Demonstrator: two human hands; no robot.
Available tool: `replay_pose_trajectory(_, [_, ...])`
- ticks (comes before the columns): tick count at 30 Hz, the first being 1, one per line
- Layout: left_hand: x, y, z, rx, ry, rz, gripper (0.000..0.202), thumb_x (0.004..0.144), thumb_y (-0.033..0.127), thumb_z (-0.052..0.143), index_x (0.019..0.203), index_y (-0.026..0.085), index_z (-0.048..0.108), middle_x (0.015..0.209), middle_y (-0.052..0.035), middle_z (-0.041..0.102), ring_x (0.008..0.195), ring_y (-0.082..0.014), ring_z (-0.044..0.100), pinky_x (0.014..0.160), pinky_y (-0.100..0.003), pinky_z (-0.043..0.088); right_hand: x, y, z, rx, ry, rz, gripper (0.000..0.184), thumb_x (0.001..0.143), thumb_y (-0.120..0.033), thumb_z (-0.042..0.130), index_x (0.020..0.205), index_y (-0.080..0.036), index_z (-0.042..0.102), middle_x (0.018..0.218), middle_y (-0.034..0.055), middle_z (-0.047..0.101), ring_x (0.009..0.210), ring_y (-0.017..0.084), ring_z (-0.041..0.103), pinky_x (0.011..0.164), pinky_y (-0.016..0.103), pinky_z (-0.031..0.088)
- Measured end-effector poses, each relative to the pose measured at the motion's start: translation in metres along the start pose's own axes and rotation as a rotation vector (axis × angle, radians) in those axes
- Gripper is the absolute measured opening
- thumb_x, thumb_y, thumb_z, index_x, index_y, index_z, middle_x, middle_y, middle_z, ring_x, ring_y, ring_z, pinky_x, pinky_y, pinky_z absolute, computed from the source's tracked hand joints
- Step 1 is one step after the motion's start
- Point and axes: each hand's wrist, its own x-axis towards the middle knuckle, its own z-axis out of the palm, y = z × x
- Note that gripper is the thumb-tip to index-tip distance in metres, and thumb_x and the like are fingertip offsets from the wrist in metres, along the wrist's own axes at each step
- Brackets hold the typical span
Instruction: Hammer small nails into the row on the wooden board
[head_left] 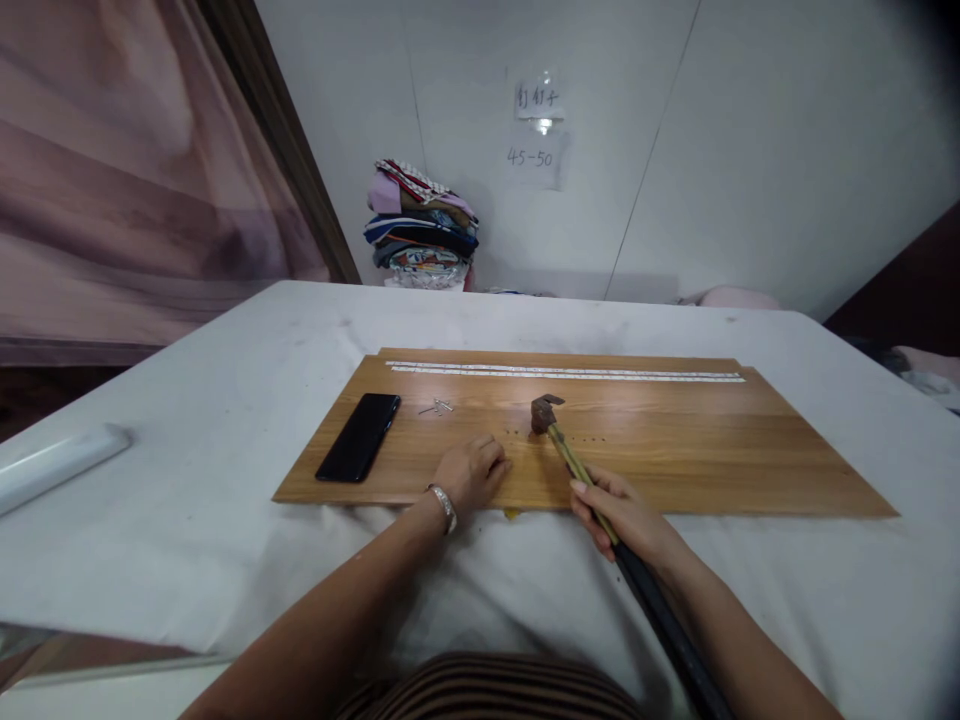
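Note:
My right hand (626, 520) is wrapped round the handle of a hammer (570, 455), whose rusty head (543, 412) rests on a wooden board (675, 450). My left hand (472, 472), with a silver bracelet at the wrist, rests on the board's near edge with its fingers curled; what they hold, if anything, I cannot make out. A row of small nail marks (555, 436) runs across the board by the hammer head. A few loose nails (437, 407) lie on the board to the left.
A black phone (359, 436) lies on the board's left end. A white measuring strip (562, 372) runs along its far edge. The board sits on a white-clothed table (225, 450). A white tube (56, 462) lies far left. Folded clothes (421, 228) are stacked by the wall.

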Motion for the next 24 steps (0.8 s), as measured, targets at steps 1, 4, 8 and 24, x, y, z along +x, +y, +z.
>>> replay_pose_trajectory(1, [0.0,0.0002,-0.0003,0.001,0.002,0.002,0.018,0.088,0.027,0.05,0.073,0.018,0.055,0.078,-0.0029,0.058,0.075,-0.0151,0.054,0.071,-0.027,0.042,0.0002,0.0003,0.0001,-0.001,0.0,0.001,0.035,0.079,-0.05,0.059,0.072,-0.02,0.045,0.055,-0.0089,0.046,0.029,0.002,0.034,0.026,0.015,0.035])
replay_pose_trajectory(4, [-0.0002,0.0006,-0.0005,0.006,0.004,-0.001,0.018,0.088,0.028,0.05,0.073,0.019,0.055,0.078,-0.0029,0.058,0.075,-0.015,0.054,0.071,-0.027,0.042,0.0003,0.0016,-0.0003,-0.007,-0.013,-0.006,0.035,0.08,-0.05,0.058,0.071,-0.02,0.044,0.054,-0.009,0.045,0.029,0.002,0.034,0.026,0.015,0.034])
replay_pose_trajectory(8, [-0.0002,0.0002,0.0007,0.005,0.001,-0.004,0.018,0.088,0.027,0.05,0.073,0.019,0.055,0.077,-0.0028,0.057,0.075,-0.0149,0.054,0.07,-0.027,0.042,0.0003,0.0029,-0.0018,-0.015,-0.006,-0.009,0.035,0.081,-0.051,0.057,0.07,-0.02,0.044,0.053,-0.0089,0.045,0.028,0.002,0.032,0.025,0.015,0.034])
replay_pose_trajectory(24, [-0.0006,-0.0005,0.0013,-0.016,0.005,-0.003,0.018,0.089,0.028,0.049,0.074,0.019,0.055,0.078,-0.0028,0.057,0.075,-0.0152,0.054,0.071,-0.028,0.042,-0.0008,-0.0004,0.0004,-0.026,-0.018,-0.012,0.037,0.08,-0.052,0.057,0.069,-0.02,0.044,0.054,-0.0087,0.044,0.03,0.002,0.033,0.027,0.015,0.035])
